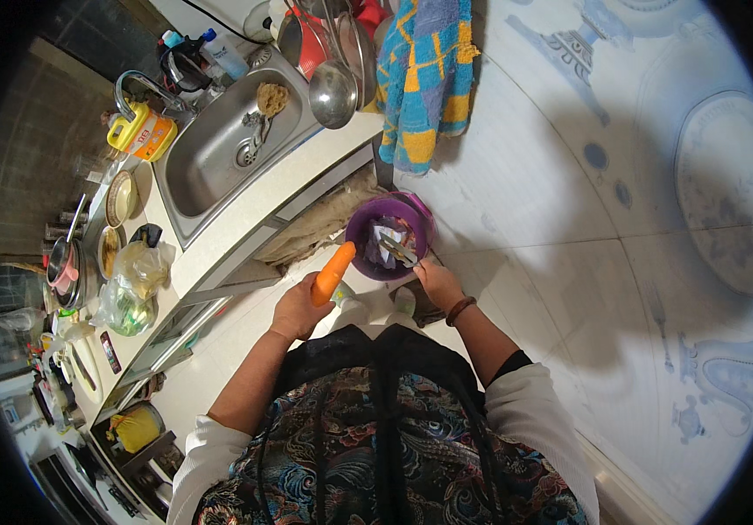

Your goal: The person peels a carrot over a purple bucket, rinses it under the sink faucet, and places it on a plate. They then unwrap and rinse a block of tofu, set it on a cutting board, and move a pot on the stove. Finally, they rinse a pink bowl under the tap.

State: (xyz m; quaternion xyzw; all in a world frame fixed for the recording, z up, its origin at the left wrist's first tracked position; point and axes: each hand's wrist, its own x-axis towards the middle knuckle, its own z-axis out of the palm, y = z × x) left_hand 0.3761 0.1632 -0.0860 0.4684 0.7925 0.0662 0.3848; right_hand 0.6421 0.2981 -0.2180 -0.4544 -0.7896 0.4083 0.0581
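A peeled-looking orange carrot (335,272) is gripped by my left hand (299,310), its tip pointing up and to the right. My right hand (438,285) holds what looks like a metal vegetable peeler (398,251) by its lower end. The peeler is over a purple bucket (358,252), a short gap away from the carrot. Inside the bucket lie crumpled white paper (381,233) and other scraps, partly hidden by the peeler.
To the left, a steel sink (202,161) holds a brown scrubber (272,99). A yellow jug (142,133), bowls (121,199) and plastic bags (140,269) stand on the counter. A ladle (333,95) and a checked towel (423,85) hang near the tiled wall (547,216).
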